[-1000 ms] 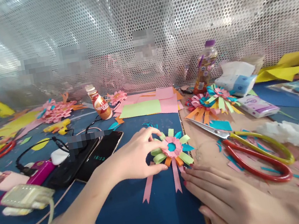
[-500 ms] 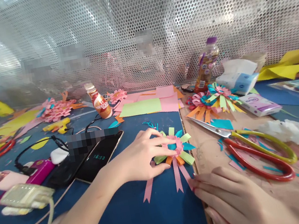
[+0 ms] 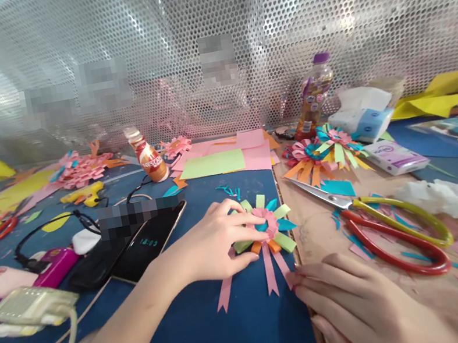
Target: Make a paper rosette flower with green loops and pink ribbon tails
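Observation:
A paper flower [image 3: 270,226] with a pink centre, green, blue and orange petals and pink ribbon tails lies on the blue mat [image 3: 204,329]. My left hand [image 3: 215,242] pinches it, fingers pressed on the pink centre and the thumb under its left petals. My right hand [image 3: 359,305] rests low on the brown board [image 3: 319,232], its fingertips touching the end of a pink tail at the flower's lower right. The fingers of that hand lie together and slightly curled, holding nothing I can see.
Large red and yellow scissors [image 3: 380,224] lie right of the flower. Finished paper flowers [image 3: 323,152], tissue packs [image 3: 392,157], two bottles [image 3: 147,159], paper sheets [image 3: 227,160], phones [image 3: 136,247] and cables crowd the table. A perforated metal screen [image 3: 230,29] closes the back.
My left fingers have moved from the flower's edge onto its pink centre. My right hand has curled from flat and now touches the right-hand pink tail, which has shifted.

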Available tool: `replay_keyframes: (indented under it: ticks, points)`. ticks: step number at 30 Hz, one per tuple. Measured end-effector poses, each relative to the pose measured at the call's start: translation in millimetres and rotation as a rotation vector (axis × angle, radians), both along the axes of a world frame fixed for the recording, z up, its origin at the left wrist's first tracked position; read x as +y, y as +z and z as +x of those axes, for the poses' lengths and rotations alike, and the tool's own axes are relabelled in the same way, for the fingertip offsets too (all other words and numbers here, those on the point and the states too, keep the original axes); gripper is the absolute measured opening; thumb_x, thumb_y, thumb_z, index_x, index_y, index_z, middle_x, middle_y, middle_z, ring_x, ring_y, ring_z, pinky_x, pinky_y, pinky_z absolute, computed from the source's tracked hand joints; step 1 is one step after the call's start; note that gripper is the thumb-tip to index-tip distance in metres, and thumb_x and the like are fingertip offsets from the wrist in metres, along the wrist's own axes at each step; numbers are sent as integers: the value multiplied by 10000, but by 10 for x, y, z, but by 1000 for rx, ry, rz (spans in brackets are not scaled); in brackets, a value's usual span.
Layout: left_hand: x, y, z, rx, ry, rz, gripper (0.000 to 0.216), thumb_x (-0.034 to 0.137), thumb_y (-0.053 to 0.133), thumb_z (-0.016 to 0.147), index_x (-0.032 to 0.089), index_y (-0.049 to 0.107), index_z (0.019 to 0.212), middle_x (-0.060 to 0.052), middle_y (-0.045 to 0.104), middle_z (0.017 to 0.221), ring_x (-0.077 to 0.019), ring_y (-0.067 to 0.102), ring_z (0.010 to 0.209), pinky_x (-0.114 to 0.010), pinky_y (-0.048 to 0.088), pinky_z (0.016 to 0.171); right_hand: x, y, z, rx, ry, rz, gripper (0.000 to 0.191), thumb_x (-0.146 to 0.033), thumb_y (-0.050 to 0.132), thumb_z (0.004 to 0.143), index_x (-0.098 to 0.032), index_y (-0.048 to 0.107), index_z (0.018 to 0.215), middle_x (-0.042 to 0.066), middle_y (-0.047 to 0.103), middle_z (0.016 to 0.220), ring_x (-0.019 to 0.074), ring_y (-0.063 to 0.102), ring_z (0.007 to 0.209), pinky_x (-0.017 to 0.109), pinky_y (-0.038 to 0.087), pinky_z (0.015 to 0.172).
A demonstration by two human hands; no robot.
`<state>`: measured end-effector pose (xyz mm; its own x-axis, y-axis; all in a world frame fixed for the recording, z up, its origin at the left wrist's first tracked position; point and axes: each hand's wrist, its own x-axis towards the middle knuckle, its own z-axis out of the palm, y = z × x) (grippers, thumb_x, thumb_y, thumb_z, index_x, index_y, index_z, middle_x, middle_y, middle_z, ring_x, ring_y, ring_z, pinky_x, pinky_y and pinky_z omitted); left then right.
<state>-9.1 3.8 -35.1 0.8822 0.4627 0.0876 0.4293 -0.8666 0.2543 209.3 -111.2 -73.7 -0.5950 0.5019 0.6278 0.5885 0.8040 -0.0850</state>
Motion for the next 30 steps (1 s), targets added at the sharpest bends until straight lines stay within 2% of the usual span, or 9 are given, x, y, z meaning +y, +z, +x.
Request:
replay_keyframes:
  ticks: [6,10,15,18,21,23,25,30]
  points:
    - [-52,24,15,69,14,25,295,310,570,827,342,631,1113,63,529,1312,-244,389,1113,-433,314,958,13,89,51,144,35,-40,211,-79,445,829,-81,636,920,108,716,870,215,630,794,344,485,650]
    - [-56,23,29,72,22,10,281,331,559,841,342,632,1112,56,501,1337,-255,380,1129,-439,322,959,12,83,82,304,71,-171,246,-34,412,803,-99,622,914,105,689,863,206,600,781,356,458,661]
    - [23,130,5,-37,91,-72,307,419,458,899,362,590,1170,29,489,1331,-226,410,1147,-403,342,985,78,68,154,341,-60,-292,302,-49,352,862,-117,613,997,72,635,798,171,576,758,319,453,664]
    - [-93,305,-61,-134,224,-4,321,364,408,932,312,562,1209,4,528,1279,-188,445,1164,-362,342,1012,178,79,178,262,-129,-240,223,-85,419,888,-127,609,998,61,642,799,164,565,747,298,448,639]
    - [-427,404,-160,-84,363,150,281,340,421,928,234,649,1053,-16,631,1117,-181,543,1055,-339,411,953,312,111,164,112,-168,-107,141,-145,502,885,-132,624,954,65,650,810,181,559,758,315,449,655]
    - [-681,370,-238,-13,386,220,267,330,446,913,221,661,1028,-26,674,1023,-190,595,968,-321,480,859,415,133,133,6,-193,-47,161,-167,488,899,-141,644,923,76,647,837,190,557,778,326,452,676]
    - [-869,282,-319,27,364,257,261,351,491,885,227,663,1038,-20,686,1029,-196,616,952,-288,525,777,526,141,92,-113,-181,-7,173,-176,492,897,-156,664,900,79,644,855,199,546,787,335,452,687]
    - [-966,81,-469,84,356,293,337,380,543,850,285,605,1168,21,656,1147,-199,600,1045,-295,558,793,745,84,5,-287,-146,29,114,-178,560,858,-186,667,819,64,639,890,204,514,831,329,418,703]
